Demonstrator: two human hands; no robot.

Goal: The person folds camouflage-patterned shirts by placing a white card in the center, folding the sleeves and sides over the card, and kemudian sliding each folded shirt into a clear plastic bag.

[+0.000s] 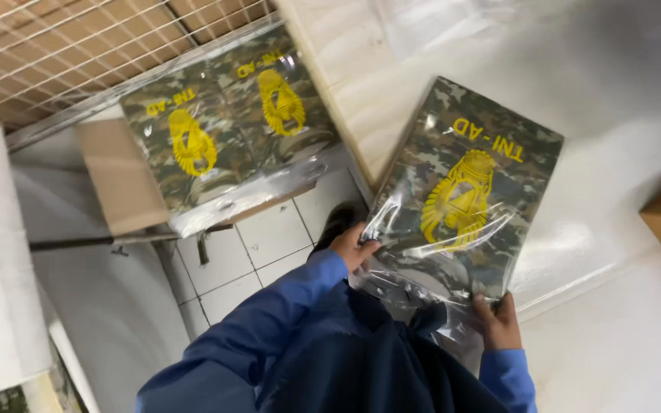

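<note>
While both hands grip the bagged camouflage shirt (460, 191) at mid-frame, left hand (353, 246) and right hand (499, 321) pinch only its near edge. The slick plastic could slip free. Bagged shirts (227, 126) lie upper left.

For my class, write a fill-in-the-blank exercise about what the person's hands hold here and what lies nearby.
1. Both hands hold a folded camouflage garment packed in a clear plastic ____.
2. The emblem printed on the garment is ____ in colour.
3. The left hand and right hand come out of ____ sleeves.
4. More packed garments lie in a pile beside a wire ____.

Missing words: bag; yellow; blue; grid
</note>
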